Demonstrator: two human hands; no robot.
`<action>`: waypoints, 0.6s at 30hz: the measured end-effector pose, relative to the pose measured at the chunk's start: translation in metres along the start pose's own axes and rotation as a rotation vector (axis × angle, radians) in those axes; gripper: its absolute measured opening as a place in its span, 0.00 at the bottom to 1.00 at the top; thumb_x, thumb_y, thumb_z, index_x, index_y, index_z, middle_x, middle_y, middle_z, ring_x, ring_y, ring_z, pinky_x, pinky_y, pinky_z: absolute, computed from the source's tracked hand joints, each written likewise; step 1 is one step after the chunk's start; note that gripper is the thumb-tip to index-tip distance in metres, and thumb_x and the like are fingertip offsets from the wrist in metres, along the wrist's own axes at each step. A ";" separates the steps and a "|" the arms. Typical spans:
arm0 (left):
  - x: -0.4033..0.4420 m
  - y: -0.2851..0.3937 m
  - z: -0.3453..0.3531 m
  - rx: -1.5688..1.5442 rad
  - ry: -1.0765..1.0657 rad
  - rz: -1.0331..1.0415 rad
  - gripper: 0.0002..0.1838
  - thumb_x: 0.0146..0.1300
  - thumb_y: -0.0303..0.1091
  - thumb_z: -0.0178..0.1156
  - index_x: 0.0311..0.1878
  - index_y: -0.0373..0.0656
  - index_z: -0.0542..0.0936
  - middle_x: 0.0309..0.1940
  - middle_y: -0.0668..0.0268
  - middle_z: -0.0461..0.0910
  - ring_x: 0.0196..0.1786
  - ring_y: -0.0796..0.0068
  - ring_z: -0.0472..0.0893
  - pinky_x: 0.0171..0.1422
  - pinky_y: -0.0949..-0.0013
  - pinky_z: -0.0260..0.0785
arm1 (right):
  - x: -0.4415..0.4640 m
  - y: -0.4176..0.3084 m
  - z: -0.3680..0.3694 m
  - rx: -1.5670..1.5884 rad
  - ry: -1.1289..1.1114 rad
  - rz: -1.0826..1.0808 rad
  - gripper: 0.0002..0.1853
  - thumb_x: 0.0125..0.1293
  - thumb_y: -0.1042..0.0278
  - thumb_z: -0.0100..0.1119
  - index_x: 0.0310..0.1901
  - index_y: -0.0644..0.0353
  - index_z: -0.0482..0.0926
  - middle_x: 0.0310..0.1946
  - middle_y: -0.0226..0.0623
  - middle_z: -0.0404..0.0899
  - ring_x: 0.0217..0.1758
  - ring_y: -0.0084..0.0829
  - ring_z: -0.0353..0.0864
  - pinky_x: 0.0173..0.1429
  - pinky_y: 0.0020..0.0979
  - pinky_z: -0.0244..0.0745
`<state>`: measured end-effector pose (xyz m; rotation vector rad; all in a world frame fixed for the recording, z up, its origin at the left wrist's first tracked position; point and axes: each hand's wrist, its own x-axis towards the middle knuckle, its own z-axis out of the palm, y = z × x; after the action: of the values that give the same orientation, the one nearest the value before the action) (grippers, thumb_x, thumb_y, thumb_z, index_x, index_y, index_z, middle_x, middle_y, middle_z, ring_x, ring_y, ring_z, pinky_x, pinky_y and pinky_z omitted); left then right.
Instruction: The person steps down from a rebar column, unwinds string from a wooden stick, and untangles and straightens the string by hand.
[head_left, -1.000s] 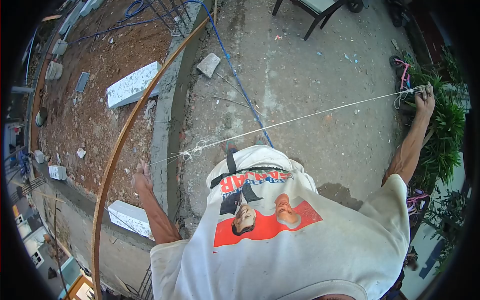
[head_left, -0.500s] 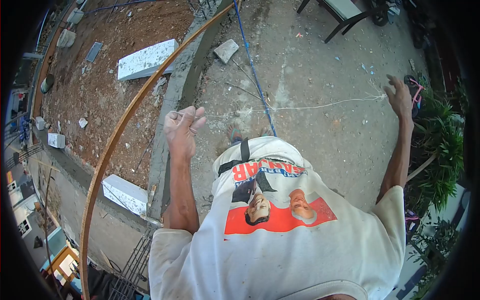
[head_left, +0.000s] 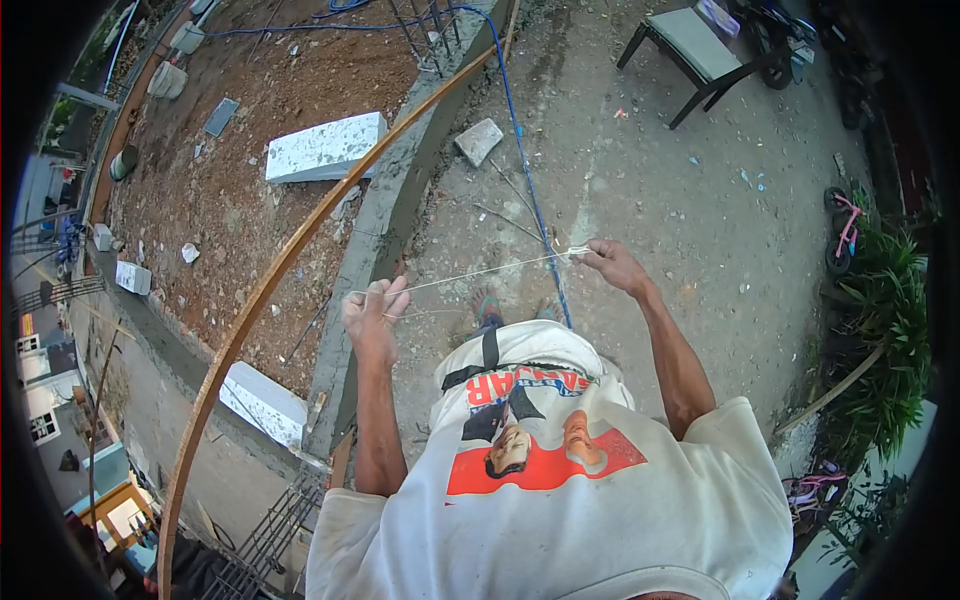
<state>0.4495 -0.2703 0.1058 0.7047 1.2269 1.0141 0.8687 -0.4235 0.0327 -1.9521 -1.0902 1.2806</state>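
Observation:
A thin white string point(head_left: 468, 274) runs nearly straight between my two hands, in front of my waist. My left hand point(head_left: 374, 312) grips one end, thumb and fingers closed, with a loose strand trailing below it. At the other end my right hand point(head_left: 613, 263) pinches the string beside a small bunched loop point(head_left: 577, 251). A blue hose or rope point(head_left: 535, 195) passes on the ground beneath the string, close to my right hand. My sandalled feet point(head_left: 487, 305) show under the string.
A long wooden strip point(head_left: 270, 283) arcs past my left side. Beyond it lies a low concrete wall point(head_left: 365, 250) beside reddish soil with white blocks point(head_left: 325, 147). A grey stone point(head_left: 479, 141), a chair point(head_left: 693, 48), a pink small bike point(head_left: 846, 228) and plants point(head_left: 880, 310) are around.
My right hand has come in from far right toward the middle and now pinches the string. The stretch between my hands is shorter. My left hand stays closed on its end.

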 end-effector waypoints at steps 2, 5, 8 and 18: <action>0.011 -0.002 -0.050 0.033 0.147 -0.008 0.13 0.80 0.30 0.58 0.51 0.33 0.64 0.54 0.47 0.78 0.58 0.46 0.88 0.55 0.56 0.90 | -0.013 -0.022 -0.023 0.268 -0.099 -0.126 0.13 0.77 0.57 0.65 0.40 0.59 0.87 0.30 0.24 0.82 0.37 0.19 0.78 0.45 0.33 0.74; 0.014 0.004 -0.105 0.093 0.184 -0.066 0.14 0.80 0.31 0.59 0.51 0.35 0.64 0.54 0.44 0.79 0.60 0.48 0.87 0.55 0.56 0.90 | -0.029 -0.093 -0.045 0.303 -0.178 0.041 0.13 0.77 0.58 0.67 0.42 0.60 0.88 0.30 0.21 0.80 0.36 0.15 0.74 0.43 0.28 0.71; 0.021 0.014 -0.138 0.397 0.119 -0.180 0.16 0.79 0.35 0.61 0.56 0.34 0.68 0.53 0.44 0.82 0.63 0.51 0.86 0.57 0.53 0.87 | -0.027 -0.137 -0.041 0.180 -0.113 -0.247 0.12 0.78 0.57 0.66 0.45 0.58 0.88 0.31 0.17 0.80 0.36 0.10 0.73 0.38 0.20 0.66; -0.024 0.038 0.073 0.397 -0.704 0.069 0.29 0.77 0.49 0.65 0.69 0.36 0.77 0.64 0.55 0.83 0.68 0.65 0.81 0.73 0.61 0.70 | -0.017 -0.216 -0.002 0.185 -0.368 -0.452 0.14 0.78 0.58 0.67 0.46 0.62 0.88 0.33 0.20 0.80 0.37 0.14 0.72 0.41 0.27 0.69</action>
<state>0.5106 -0.2706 0.1664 1.2901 0.7793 0.4916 0.7971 -0.3271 0.2130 -1.2648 -1.4307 1.4457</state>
